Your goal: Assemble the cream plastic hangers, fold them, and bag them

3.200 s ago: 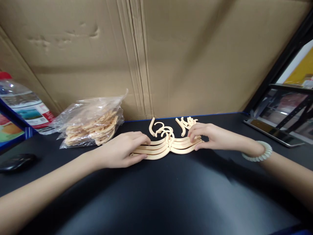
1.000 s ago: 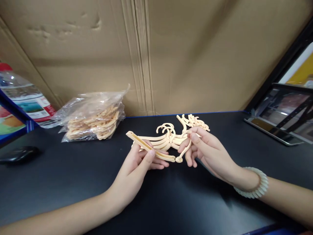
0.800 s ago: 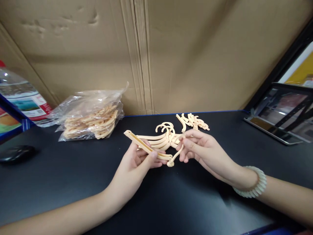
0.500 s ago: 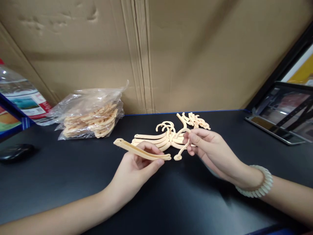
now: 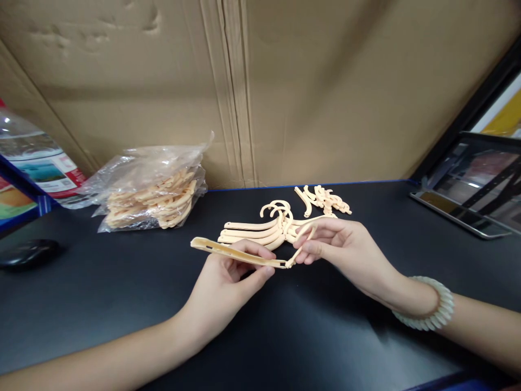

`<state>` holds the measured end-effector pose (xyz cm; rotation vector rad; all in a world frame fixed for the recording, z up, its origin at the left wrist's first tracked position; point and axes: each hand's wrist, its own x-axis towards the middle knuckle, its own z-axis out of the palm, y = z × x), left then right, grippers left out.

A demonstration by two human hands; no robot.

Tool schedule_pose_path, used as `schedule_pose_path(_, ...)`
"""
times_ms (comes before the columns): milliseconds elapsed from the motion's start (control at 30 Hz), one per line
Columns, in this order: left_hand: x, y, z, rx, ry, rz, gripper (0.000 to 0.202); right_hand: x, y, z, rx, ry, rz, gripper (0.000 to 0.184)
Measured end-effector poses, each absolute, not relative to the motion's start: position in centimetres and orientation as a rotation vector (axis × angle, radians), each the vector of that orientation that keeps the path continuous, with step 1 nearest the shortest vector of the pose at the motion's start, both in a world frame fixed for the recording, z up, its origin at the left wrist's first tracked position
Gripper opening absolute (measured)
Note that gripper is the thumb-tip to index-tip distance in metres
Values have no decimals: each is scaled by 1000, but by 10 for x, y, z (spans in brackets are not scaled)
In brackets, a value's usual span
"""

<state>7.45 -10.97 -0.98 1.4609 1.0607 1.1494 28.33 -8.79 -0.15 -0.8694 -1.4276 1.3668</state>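
Note:
My left hand (image 5: 228, 285) pinches a long cream plastic hanger arm (image 5: 220, 250) just above the black table, palm up. My right hand (image 5: 345, 251) holds a small cream hook piece (image 5: 303, 243) between thumb and fingers, its lower end touching the right tip of the arm. Behind both hands lies a stack of assembled cream hangers (image 5: 260, 231) with their hooks up. A small heap of loose hook pieces (image 5: 325, 200) rests farther back on the right.
A clear plastic bag of cream parts (image 5: 152, 193) lies at the back left against a cardboard wall (image 5: 260, 92). A water bottle (image 5: 36, 163) and black mouse (image 5: 26, 252) are at far left. A tablet (image 5: 468, 190) stands at right.
Both hands lifted off the hanger stack, each taking one piece. The right hand has since brought the hook's end down against the tip of the arm held in the left hand.

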Motion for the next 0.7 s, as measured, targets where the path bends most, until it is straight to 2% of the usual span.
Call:
schedule_pose_path(100,73,-110,-9,1509,1079,1155,6,281,-90,-3,-872,-1457,1355,14)
schedule_pose_path(300,73,-113,-7,1614,1086,1113,4,278,-94,-8,-870,-1558,1264,5)
schedule_pose_path(500,72,-112,-7,1569,1129,1143,6,281,-92,-7,-857,-1547,1167,8)
schedule_pose_path(700,74,-112,-6,1602,1131,1134,4,279,-92,-8,-825,-1524,1294,13)
